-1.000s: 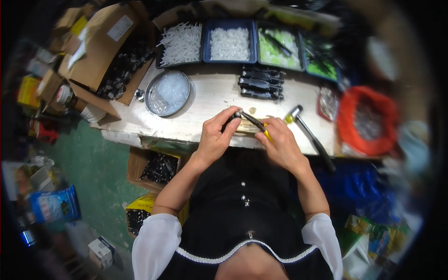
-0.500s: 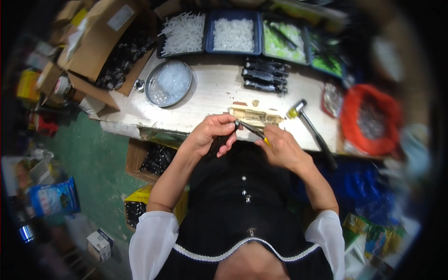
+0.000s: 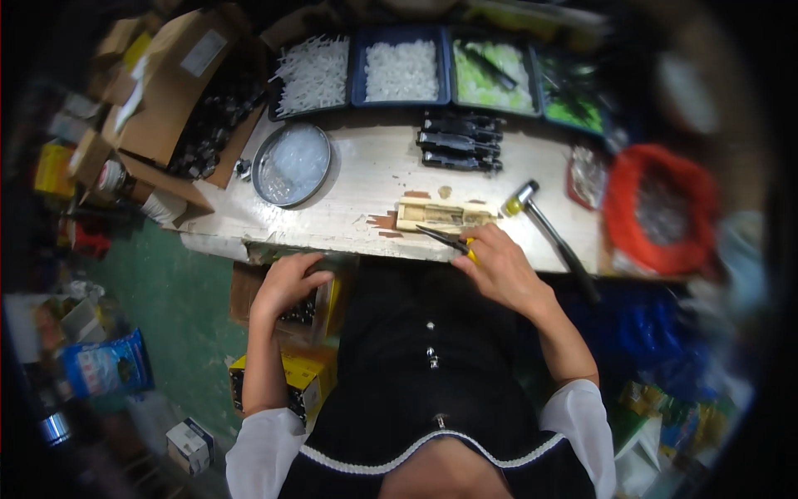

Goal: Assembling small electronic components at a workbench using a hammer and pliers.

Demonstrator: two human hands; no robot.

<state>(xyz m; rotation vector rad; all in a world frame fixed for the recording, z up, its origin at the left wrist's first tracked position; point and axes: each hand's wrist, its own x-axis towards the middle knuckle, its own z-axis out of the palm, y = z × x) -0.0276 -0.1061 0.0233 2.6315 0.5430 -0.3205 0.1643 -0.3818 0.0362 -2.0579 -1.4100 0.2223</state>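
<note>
The surface is pale and worn, with stock set along its far edge so that everything lies within an arm's stretch. At 12 o'clock stand four trays, two of white parts and two of green. At 10 o'clock an open carton spills dark pieces, with a round tin just beside it. At 3 o'clock sits a red basket. A row of black parts lies near the trays, and a hammer lies slanted toward 4 o'clock, handle toward the person.

The right hand is closed around yellow-handled pliers, whose dark tips point toward 10 o'clock at a small wooden block by the near edge. The block is pale and oblong, probably a rest for the work.

The left hand hangs below the surface's edge, fingers curled into a box of dark parts; whether it pinches one I cannot tell.
</note>
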